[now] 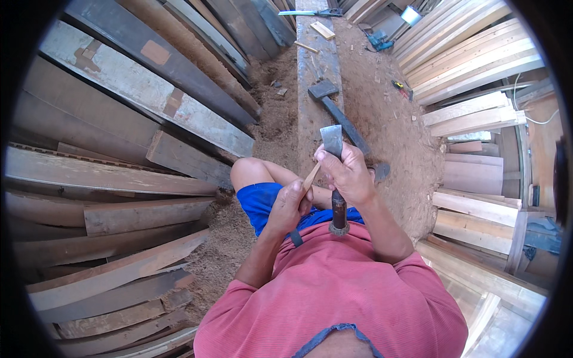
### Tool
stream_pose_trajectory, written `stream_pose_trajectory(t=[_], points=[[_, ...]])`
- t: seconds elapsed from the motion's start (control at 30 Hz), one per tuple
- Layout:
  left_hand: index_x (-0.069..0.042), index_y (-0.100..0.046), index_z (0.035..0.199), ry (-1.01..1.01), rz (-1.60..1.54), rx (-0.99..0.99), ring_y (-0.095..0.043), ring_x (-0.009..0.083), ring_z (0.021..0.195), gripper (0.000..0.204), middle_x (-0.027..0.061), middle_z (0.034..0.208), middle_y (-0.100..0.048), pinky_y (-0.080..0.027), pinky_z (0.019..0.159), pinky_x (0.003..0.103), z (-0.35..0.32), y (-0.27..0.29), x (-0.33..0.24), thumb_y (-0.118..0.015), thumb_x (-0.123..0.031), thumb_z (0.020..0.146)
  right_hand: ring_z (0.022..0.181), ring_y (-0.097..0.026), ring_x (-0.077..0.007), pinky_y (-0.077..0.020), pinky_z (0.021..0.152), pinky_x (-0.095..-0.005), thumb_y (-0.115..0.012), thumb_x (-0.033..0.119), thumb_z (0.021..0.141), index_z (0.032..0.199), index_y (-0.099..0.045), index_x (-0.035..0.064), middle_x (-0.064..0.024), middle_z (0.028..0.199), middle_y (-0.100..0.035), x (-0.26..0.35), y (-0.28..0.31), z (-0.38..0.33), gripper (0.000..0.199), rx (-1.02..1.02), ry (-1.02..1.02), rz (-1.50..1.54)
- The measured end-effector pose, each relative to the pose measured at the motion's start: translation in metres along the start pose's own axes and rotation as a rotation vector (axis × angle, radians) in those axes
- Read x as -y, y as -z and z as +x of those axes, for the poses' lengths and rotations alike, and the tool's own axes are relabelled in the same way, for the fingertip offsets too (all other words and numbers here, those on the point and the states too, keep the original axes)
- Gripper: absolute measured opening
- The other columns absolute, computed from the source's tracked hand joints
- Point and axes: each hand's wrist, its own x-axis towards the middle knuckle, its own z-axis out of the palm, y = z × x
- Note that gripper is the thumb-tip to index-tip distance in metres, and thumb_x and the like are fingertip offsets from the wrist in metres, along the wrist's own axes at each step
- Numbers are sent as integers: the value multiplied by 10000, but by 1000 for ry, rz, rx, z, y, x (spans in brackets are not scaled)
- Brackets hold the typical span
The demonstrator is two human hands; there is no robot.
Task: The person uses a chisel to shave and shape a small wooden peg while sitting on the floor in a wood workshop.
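Note:
My right hand [353, 179] is wrapped round the blade of a wide chisel [332, 138]. The cutting edge points up and away from me, and the dark handle hangs down to my shirt. In my left hand [287, 207] a thin, pale wooden stick [311, 176] is pinched, its tapered far end close to the blade beside my right fingers. Just beyond my hands a dark mallet [323, 89] lies on a long wooden beam [309, 119], its handle slanting toward me on the right.
Farther along the beam are a small wood block [323, 30], a thin stick [306, 46] and a handsaw [310, 12]. Boards [149, 89] crowd the left, and stacked planks [471, 65] line the right. A blue power tool [378, 40] rests on the sawdust-strewn ground.

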Motion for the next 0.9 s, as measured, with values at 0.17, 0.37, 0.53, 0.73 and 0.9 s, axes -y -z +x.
stream_pose_trajectory(t=[0.17,0.37,0.53,0.73,0.9], points=[[-60,-513,794,-241,592,-5,-392,82,507,456,-21,579,-416,-314,473,246,10,8,-9,-334,-394,1049,470,-408,-36,-375,419,-214,-496,207,996,1058,-533,43,14,664,-504,-3,0,3,178,-1,-90,301],[-85,-486,770,-63,-87,-133,-429,72,530,429,-29,582,-415,-364,508,241,39,17,-12,-336,-374,1049,499,-426,-64,-422,452,-248,-440,197,1006,1095,-495,70,-9,745,-521,-13,-31,-7,165,-25,-242,682],[-86,-511,826,-40,184,-222,-417,75,620,425,-34,664,-446,-377,573,261,47,30,-27,-327,-399,1048,480,-399,-52,-419,444,-246,-432,196,1003,1051,-475,89,5,707,-471,-10,-62,-31,125,206,-494,737],[-48,-485,767,-377,718,-149,-399,113,587,437,11,640,-413,-358,536,312,22,17,-43,-323,-337,1052,460,-380,-40,-405,426,-229,-417,200,1003,1032,-456,81,27,671,-423,7,-52,-39,128,159,-387,697],[-31,-482,739,-466,848,-87,-426,237,514,372,95,611,-395,-338,490,355,-2,21,-32,-367,-222,1036,457,-381,-41,-404,425,-228,-416,203,1009,1020,-463,79,27,662,-420,5,-45,-43,133,122,-385,687]])
